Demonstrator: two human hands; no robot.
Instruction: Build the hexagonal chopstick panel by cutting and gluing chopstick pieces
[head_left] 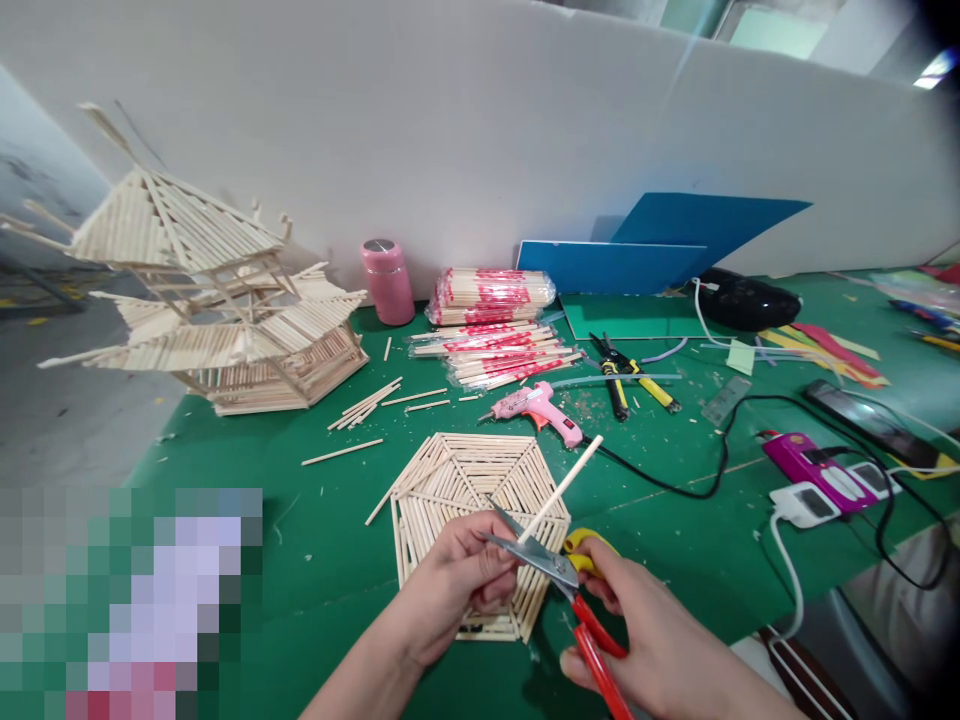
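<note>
At 6 o'clock, left hand (457,585) pinches stick (561,488); right hand (649,640) grips open scissors (559,580) over hexagon panel (457,480); glue gun (536,408) at 12.

Two bare hands show at the bottom of the view. The left hand (457,580) and the right hand (652,640) wear no gloves, rings or watch. Both forearms are bare too, with no sleeves to be seen.
</note>
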